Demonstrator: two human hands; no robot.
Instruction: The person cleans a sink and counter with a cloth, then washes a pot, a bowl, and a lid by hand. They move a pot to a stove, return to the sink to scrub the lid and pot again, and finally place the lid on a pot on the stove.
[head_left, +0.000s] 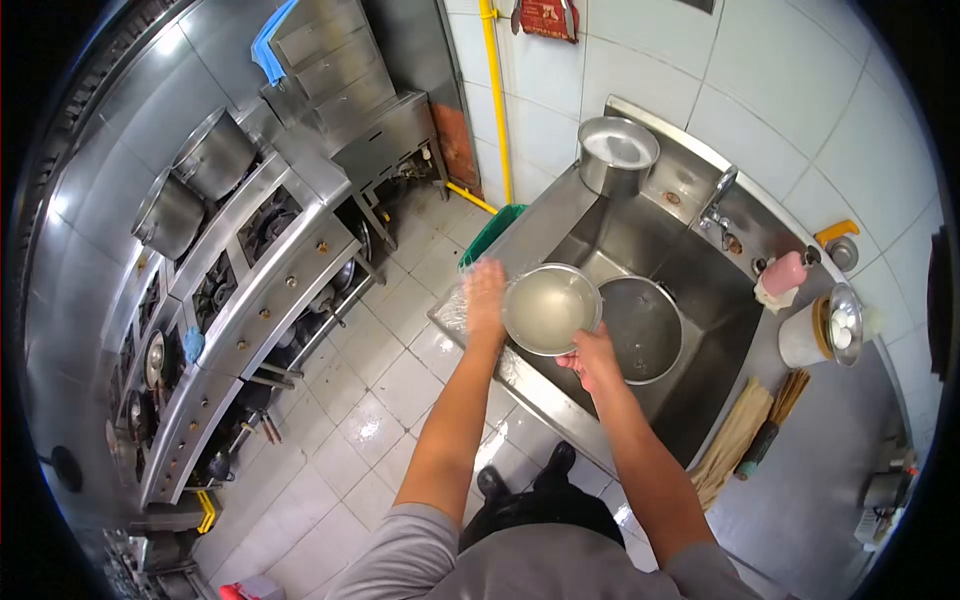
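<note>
My right hand (592, 358) is closed on the near right rim of a round metal bowl (552, 310) holding cloudy, pale liquid. The bowl is over the left part of the sink. My left hand (487, 295), slightly blurred, is just left of the bowl with its fingers stretched out, over clear plastic film (455, 310) on the sink's left edge. To the right of the bowl, a larger round pot (645, 335) with dark, watery contents stands in the sink basin (690, 270), partly hidden by the bowl and my right hand.
A lidded pot (618, 160) stands at the sink's back corner, left of the faucet (716, 205). Along the right are a pink soap bottle (785, 272), a bowl with eggs (845, 325), a folded cloth (735, 435) and a whisk brush (775, 425). The stove (265, 275) is at left, across wet floor tiles.
</note>
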